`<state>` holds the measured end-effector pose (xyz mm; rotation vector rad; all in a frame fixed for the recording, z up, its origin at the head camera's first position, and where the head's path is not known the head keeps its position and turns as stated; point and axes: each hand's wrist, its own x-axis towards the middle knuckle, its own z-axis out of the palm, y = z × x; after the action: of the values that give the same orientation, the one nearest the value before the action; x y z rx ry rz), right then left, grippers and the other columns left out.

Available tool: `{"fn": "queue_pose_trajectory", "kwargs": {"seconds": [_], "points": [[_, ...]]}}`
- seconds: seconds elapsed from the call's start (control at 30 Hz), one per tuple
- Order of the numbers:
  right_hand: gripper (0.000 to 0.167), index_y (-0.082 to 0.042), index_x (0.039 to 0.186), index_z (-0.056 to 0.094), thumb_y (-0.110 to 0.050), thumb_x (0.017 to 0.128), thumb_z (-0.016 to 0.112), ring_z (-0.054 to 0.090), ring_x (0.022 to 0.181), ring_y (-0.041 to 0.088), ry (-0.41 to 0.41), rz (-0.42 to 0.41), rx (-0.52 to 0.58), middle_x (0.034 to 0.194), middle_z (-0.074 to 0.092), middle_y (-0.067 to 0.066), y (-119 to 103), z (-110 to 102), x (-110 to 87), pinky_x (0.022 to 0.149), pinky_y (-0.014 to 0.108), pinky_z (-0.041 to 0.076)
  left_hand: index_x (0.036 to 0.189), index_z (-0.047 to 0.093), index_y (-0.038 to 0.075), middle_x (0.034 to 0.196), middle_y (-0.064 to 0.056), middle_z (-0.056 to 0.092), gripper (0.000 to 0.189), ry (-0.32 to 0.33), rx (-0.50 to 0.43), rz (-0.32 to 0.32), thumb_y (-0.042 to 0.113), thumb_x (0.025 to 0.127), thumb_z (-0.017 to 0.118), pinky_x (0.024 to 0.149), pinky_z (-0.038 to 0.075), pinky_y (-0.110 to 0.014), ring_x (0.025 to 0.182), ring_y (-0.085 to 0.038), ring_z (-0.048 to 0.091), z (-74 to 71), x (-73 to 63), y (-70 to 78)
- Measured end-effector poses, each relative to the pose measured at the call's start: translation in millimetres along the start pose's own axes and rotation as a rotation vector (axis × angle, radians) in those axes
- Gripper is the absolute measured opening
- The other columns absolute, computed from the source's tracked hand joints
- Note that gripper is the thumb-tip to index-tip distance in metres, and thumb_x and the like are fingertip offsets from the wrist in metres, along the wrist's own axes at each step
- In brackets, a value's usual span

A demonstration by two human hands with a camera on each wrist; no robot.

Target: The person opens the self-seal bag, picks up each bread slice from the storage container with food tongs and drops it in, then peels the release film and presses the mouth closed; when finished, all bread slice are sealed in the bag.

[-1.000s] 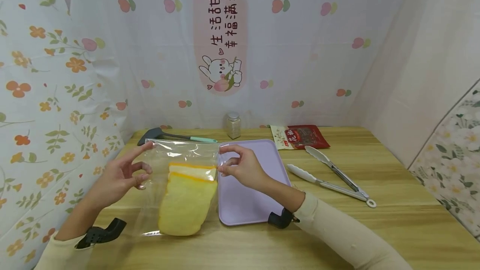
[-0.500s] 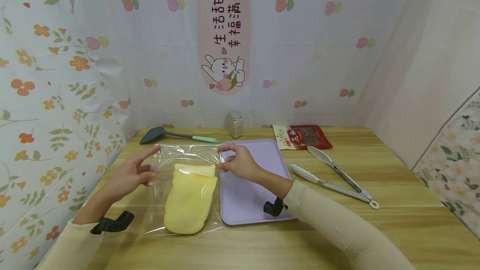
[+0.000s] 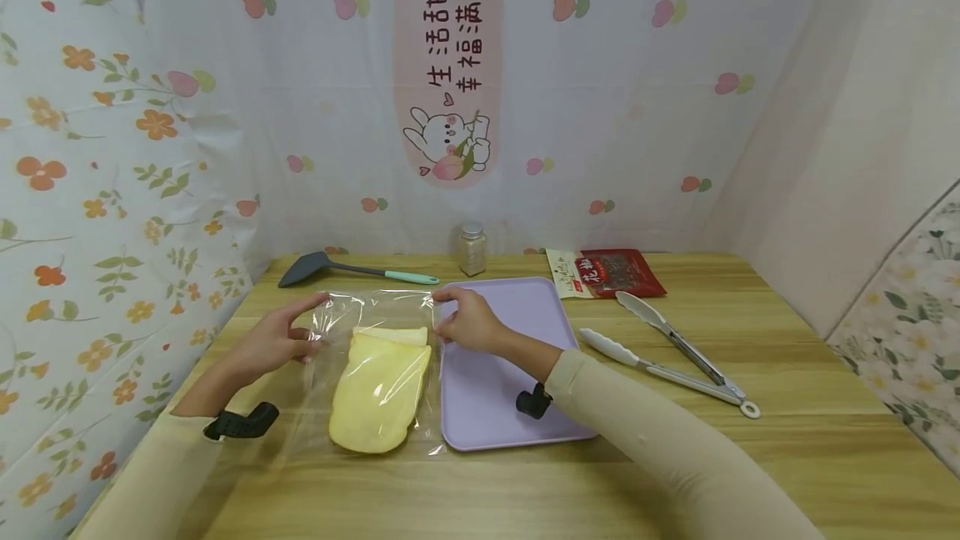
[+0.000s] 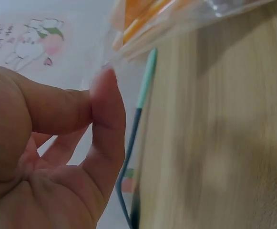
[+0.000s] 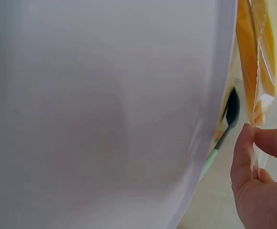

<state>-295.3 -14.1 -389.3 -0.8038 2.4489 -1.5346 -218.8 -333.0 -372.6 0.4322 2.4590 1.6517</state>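
Note:
A clear plastic bag (image 3: 386, 305) holds pale yellow slices (image 3: 378, 398) shaped like bread slices, with orange edges seen in the right wrist view. My left hand (image 3: 273, 344) pinches the bag's far left corner between thumb and fingers; the left wrist view shows that hand (image 4: 57, 112) close up. At the far right corner, my right hand (image 3: 474, 323) pinches the film, its thumb and finger meeting on the bag's edge in the right wrist view (image 5: 264, 191). The slices lie overlapped, one jutting out beyond the other at the far end. Whether the bag touches the table is unclear.
A lilac tray (image 3: 487, 415) lies just right of the bag, partly under my right arm. Behind are a spatula (image 3: 352, 268), a glass jar (image 3: 472, 250) and a red spice packet (image 3: 611, 273). Tongs (image 3: 667, 357) lie spread on the wooden table (image 3: 810, 448) at right.
My left hand has moved right, bringing the hands slightly closer together. The bag has shifted with them, its near edge now a little farther from me. Both hands keep their pinch.

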Motion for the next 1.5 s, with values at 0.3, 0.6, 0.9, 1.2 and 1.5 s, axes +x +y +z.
{"fn": "queue_pose_trajectory", "kwargs": {"seconds": [0.3,0.6,0.9,1.2,1.5], "points": [[0.051,0.003,0.123,0.064,0.008,0.073,0.074,0.063,0.073,0.016,-0.035,0.040,-0.223,0.121,0.066,0.016,11.5,2.3,15.2,0.058,0.020,0.050,0.155,0.016,-0.007,0.159,-0.029,0.016,0.077,-0.033,0.024,-0.077,-0.015,0.091,0.058,0.061,0.053,-0.027,0.085,-0.011,0.063,-1.3,13.3,-12.0],[0.051,0.003,0.124,0.064,0.004,0.074,0.075,0.060,0.113,0.027,-0.052,0.015,-0.292,0.121,0.066,0.017,18.0,3.3,25.1,0.091,0.031,0.048,0.154,0.015,-0.009,0.157,-0.032,0.018,0.072,-0.038,0.064,-0.070,-0.013,0.093,0.055,0.060,0.052,-0.027,0.076,-0.012,0.060,0.7,21.7,-23.0],[0.040,0.004,0.119,0.065,0.006,0.080,0.072,0.063,0.110,0.029,-0.002,0.008,-0.344,0.113,0.069,0.016,22.7,3.2,25.7,0.095,0.037,0.049,0.153,0.013,-0.011,0.145,-0.048,0.023,0.077,0.008,0.214,-0.105,-0.010,0.091,0.060,0.062,0.051,-0.031,0.074,-0.019,0.060,0.6,27.9,-27.9],[0.034,0.002,0.117,0.067,-0.005,0.084,0.073,0.064,0.110,0.028,-0.018,0.039,-0.325,0.117,0.069,0.014,22.3,-7.4,16.9,0.090,0.036,0.050,0.149,0.025,-0.013,0.148,-0.046,0.021,0.066,0.097,0.398,-0.049,-0.008,0.091,0.055,0.056,0.047,-0.032,0.105,-0.059,0.056,3.9,28.7,-22.1],[0.039,0.002,0.125,0.065,-0.007,0.087,0.071,0.071,0.095,0.027,0.014,-0.020,-0.242,0.124,0.067,0.015,28.8,-26.9,-2.5,0.080,0.033,0.056,0.151,0.032,-0.002,0.153,-0.033,0.027,0.060,0.187,0.409,0.043,0.000,0.096,0.056,0.076,0.053,-0.051,0.127,-0.058,0.041,32.7,34.8,5.5]]}}
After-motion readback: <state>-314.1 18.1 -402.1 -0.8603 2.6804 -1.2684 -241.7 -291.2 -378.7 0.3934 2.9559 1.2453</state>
